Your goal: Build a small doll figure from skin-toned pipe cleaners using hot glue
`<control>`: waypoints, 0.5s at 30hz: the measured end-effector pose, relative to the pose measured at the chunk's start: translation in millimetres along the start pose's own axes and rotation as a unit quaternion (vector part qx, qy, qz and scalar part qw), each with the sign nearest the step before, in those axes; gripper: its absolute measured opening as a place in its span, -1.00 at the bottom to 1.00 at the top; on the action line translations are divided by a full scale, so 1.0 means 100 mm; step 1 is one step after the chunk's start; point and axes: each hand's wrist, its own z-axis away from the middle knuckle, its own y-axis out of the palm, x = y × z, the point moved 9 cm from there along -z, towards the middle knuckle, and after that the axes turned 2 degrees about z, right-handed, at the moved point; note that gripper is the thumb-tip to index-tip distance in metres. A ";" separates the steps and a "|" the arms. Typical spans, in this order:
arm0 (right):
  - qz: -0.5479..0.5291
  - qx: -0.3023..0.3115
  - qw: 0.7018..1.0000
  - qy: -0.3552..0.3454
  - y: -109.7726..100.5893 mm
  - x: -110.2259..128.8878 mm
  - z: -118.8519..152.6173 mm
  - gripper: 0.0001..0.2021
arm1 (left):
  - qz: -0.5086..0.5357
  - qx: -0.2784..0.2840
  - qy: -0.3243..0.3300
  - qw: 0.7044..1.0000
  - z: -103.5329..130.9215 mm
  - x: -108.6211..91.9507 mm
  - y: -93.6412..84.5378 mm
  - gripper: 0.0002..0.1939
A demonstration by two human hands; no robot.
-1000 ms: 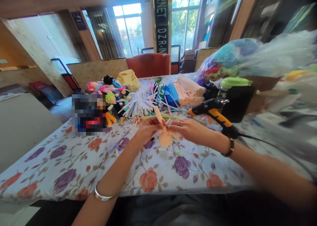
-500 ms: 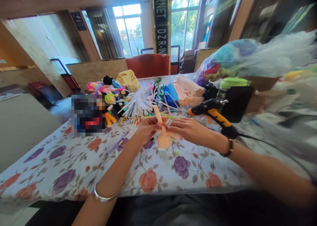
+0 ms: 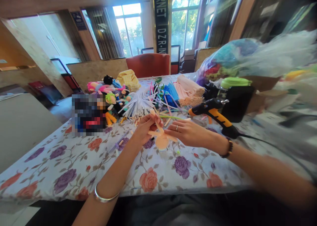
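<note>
Between my hands is a peach pipe-cleaner doll (image 3: 162, 142), its round head towards me and its thin limbs spreading outward. My left hand (image 3: 146, 127) pinches the upper limbs, thumb and fingers closed. Fingers of my right hand (image 3: 188, 132) close on the doll's right side, by the limb there; their tips are partly hidden. Just beyond lies a loose green pipe cleaner (image 3: 170, 116). A black and orange glue gun (image 3: 213, 112) rests to the right of my right hand.
Behind the hands are white pipe cleaners (image 3: 140, 102), blue ones (image 3: 170, 95) and a peach bundle (image 3: 189, 89). Finished dolls (image 3: 112, 99) are heaped at the left. A green-lidded jar (image 3: 235, 82), a black panel (image 3: 236, 104) and plastic bags (image 3: 279, 54) stand right. The glue gun's cord (image 3: 269, 146) trails rightward.
The doll has turned and dropped slightly, its long flat limb no longer standing upright. My left hand has closed higher on the limbs, and my right hand has drawn a little to the right.
</note>
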 end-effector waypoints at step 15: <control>0.069 -0.047 0.996 0.022 -0.12 -0.05 0.02 -0.79 | 0.005 0.008 0.010 1.000 -0.05 -0.02 -0.03 -0.79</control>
